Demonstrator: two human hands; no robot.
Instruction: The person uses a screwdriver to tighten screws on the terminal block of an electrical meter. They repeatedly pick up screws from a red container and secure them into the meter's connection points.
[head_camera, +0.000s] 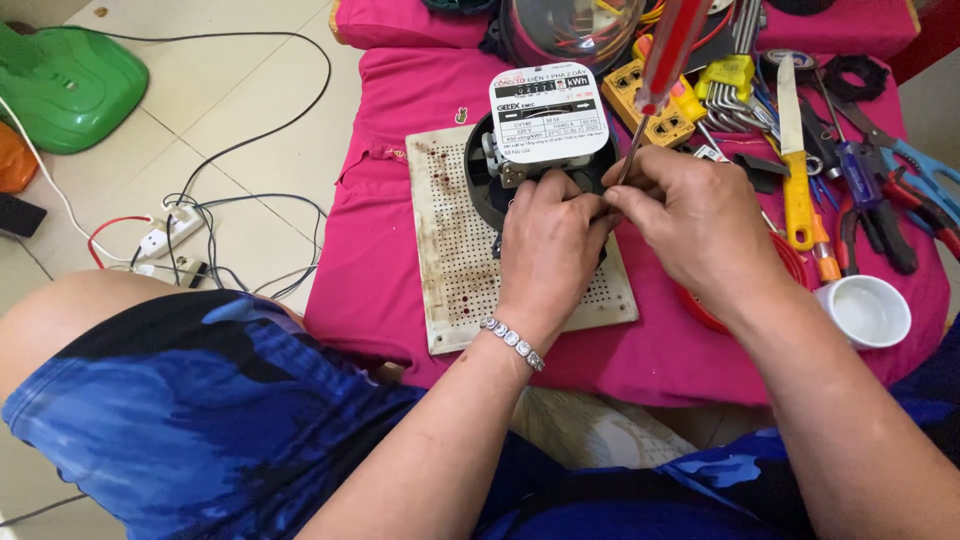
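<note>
Looking down at our low table draped in bright pink cloth (660, 350), we had both hands bunched together over a round black electricity meter with a white dial face (545, 125). It sat on a cream perforated mounting board with rust stains (450, 250), near the middle of the pink cloth and a bit toward its far edge.

Our left hand (548, 245) lay on the near side of the meter's black base, fingers curled down tight around its lower edge, so it was gripping or at least bracing the housing. We honestly couldn't tell whether anything small was pinched underneath. A silver link bracelet (512, 342) sat on that wrist.

Our right hand (690, 215) was pressed right up against the left, fingertips closed in a pinch around the thin metal shaft of a screwdriver with a clear red handle (668, 45). The handle stuck up and away toward the far edge, and the tip was hidden down between our fingers at the meter's near rim.

Off toward the right edge lay a yellow-handled knife (795, 160), a heap of pliers with red and blue grips (890, 205), and a small white ceramic cup (868, 310) near the right corner. A green plastic object (65, 85) rested on the tiled floor (250, 90) to the left.
</note>
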